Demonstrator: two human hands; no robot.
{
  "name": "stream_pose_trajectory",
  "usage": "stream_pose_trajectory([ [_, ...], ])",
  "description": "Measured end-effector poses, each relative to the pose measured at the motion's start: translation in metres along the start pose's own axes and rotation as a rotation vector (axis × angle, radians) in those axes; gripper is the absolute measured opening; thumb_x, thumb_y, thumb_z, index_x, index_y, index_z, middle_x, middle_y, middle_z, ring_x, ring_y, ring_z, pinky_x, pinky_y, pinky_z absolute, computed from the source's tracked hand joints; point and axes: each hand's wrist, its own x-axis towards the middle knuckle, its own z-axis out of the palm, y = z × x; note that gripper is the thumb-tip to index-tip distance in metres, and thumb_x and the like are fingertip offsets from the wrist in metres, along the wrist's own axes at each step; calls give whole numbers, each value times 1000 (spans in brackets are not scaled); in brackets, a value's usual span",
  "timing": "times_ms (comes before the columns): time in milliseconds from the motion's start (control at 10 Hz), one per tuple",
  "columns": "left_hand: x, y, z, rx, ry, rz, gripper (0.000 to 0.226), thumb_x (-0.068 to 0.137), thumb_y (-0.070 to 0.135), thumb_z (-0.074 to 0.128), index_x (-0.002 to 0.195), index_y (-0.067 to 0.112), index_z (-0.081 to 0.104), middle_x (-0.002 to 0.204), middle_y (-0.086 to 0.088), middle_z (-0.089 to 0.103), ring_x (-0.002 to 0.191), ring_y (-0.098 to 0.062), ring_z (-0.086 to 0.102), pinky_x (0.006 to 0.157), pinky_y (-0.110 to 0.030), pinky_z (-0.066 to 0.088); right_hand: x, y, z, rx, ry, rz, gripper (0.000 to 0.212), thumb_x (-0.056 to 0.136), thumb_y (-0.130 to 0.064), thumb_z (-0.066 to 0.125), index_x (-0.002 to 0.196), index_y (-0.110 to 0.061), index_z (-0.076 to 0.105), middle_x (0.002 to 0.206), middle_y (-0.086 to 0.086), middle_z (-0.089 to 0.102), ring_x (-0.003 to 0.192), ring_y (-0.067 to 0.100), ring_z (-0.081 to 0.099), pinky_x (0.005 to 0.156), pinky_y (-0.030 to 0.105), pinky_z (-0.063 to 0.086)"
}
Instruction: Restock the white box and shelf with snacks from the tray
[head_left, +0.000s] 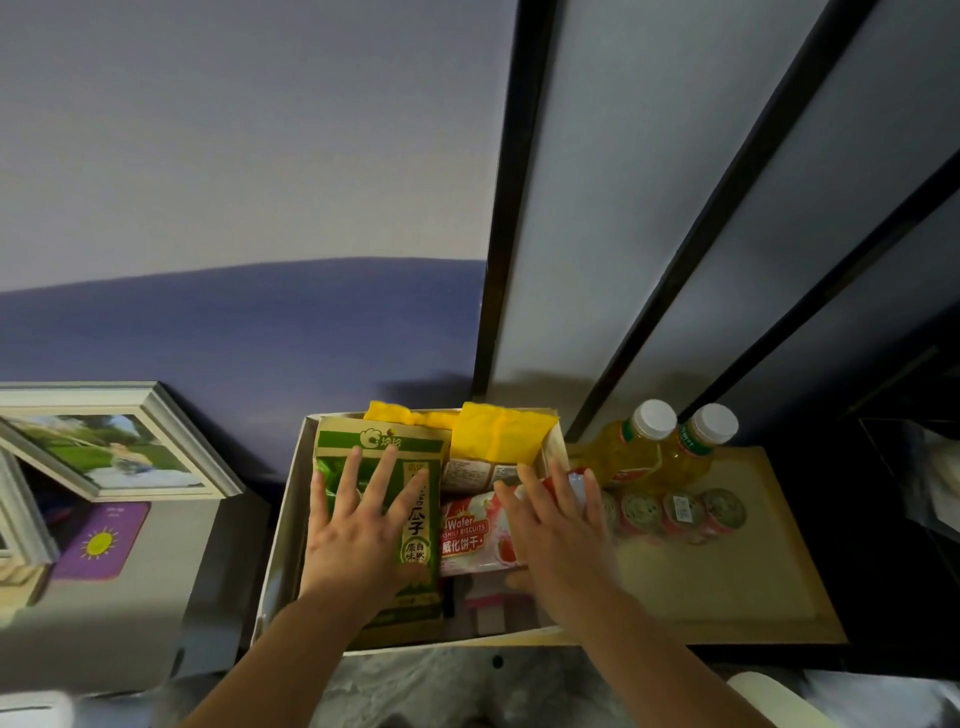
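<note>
A grey bench (171, 613) carries the white box (283, 525) in the middle, with a framed picture (111, 447) and a purple card (101, 540) lying on it to the left. Just right of the box lies a tan board (727, 582); two yellow drink bottles (654, 452) and a row of small cans (675, 512) stand at its far edge.

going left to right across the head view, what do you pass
picture frame → purple card → left hand on the green snack bag → wafer biscuit pack → right hand → red cans
</note>
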Motion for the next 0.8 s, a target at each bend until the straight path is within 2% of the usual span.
stream_pose_trajectory([
  [100,3,8,4,-28,-79,-54,100,75,68,52,140,39,-19,150,3,-25,137,-30,-20,103,-52,-20,1,-3,2,18,-30,27,94,31,-63,84,113,-20,65,119,11,64,114,40,55,93,60,35],
  [200,2,10,7,-66,-103,-79,92,79,62,52,143,39,-10,155,1,-13,140,-28,-11,110,-52,-4,3,-3,6,-6,-20,7,86,39,-61,83,113,-21,64,121,9,63,117,39,53,94,58,36],
  [300,-4,9,10,-87,-102,-102,87,79,58,55,145,36,3,155,-2,1,140,-29,-1,112,-50,2,2,2,7,11,18,-6,80,45,-61,81,114,-24,62,124,6,61,121,37,50,98,55,29],
  [400,-10,7,9,-99,-90,-86,90,58,52,78,136,28,41,142,-12,40,131,-37,33,105,-59,25,-2,1,5,24,56,-10,77,43,-63,80,110,-27,63,124,3,61,121,35,51,98,54,30],
  [500,-14,5,15,-92,9,-57,91,32,44,91,115,20,62,116,-17,62,106,-42,57,85,-62,44,-7,-1,1,46,98,-9,73,44,-57,83,108,-28,64,124,3,61,121,34,51,98,53,30],
  [600,-21,9,11,-89,93,-46,88,34,39,92,114,18,63,114,-18,63,104,-43,58,83,-61,44,-14,-5,-6,98,130,23,69,47,-48,85,108,-25,64,125,4,61,122,34,50,99,51,28],
  [700,-30,16,7,-99,136,-22,84,40,37,91,115,18,60,116,-17,62,107,-43,57,83,-60,44,-27,-11,-5,193,169,8,61,63,-37,79,118,-21,58,133,6,53,130,35,39,104,51,18],
  [800,-40,23,0,-81,153,-10,79,40,38,90,111,18,63,114,-16,63,107,-42,57,83,-58,43,-46,-18,-10,311,182,54,53,73,-35,73,121,-22,55,138,6,48,134,33,33,106,47,14],
])
